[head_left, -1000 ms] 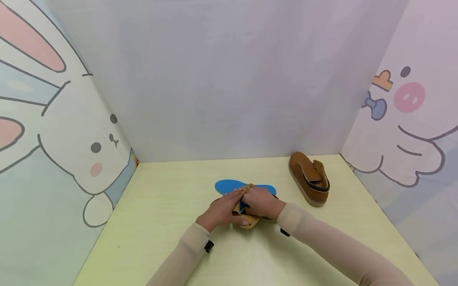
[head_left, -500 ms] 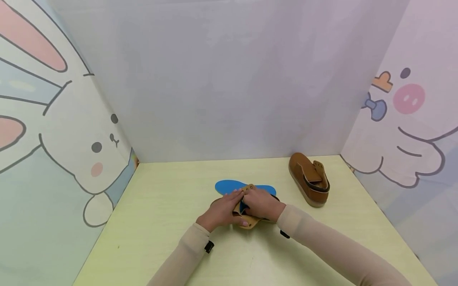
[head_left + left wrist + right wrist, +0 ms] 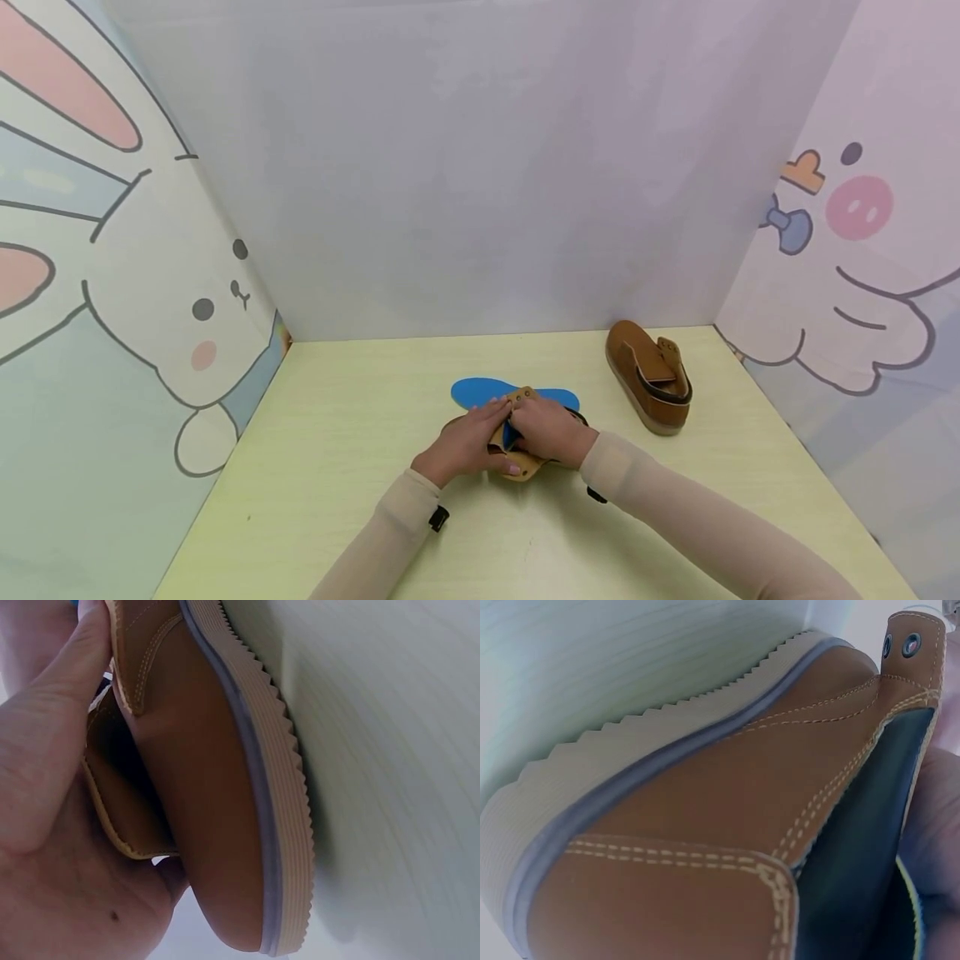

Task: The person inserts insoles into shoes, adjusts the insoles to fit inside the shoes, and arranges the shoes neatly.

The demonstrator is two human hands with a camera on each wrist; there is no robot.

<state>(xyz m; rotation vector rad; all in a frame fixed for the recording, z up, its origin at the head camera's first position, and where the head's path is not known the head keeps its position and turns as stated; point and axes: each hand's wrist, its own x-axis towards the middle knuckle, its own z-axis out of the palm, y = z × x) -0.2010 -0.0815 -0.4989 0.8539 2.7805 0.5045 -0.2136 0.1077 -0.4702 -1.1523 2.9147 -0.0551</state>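
Observation:
A brown leather shoe (image 3: 528,468) lies between both hands, its toe to the left. My left hand (image 3: 463,442) grips it round the opening; in the left wrist view the thumb (image 3: 71,682) lies along the lace flap, with the tongue (image 3: 124,802) under the palm. My right hand (image 3: 551,427) reaches into the opening with curled fingers, holding a blue insole (image 3: 509,435) that shows only in part. The right wrist view has the stitched heel side (image 3: 667,900), the dark lining (image 3: 862,817) and an eyelet flap (image 3: 915,645); most fingers are hidden.
Behind the shoe a second blue insole (image 3: 480,392) lies flat on the pale table (image 3: 360,392). The other brown shoe (image 3: 648,379) stands at the back right, toe towards the rear wall. Printed cloth walls (image 3: 487,167) enclose the table's back and sides.
Hardly anything differs: both hands keep their hold at the shoe, with only a slight shift of the right hand and wrist. The loose insole and the other shoe stay in place.

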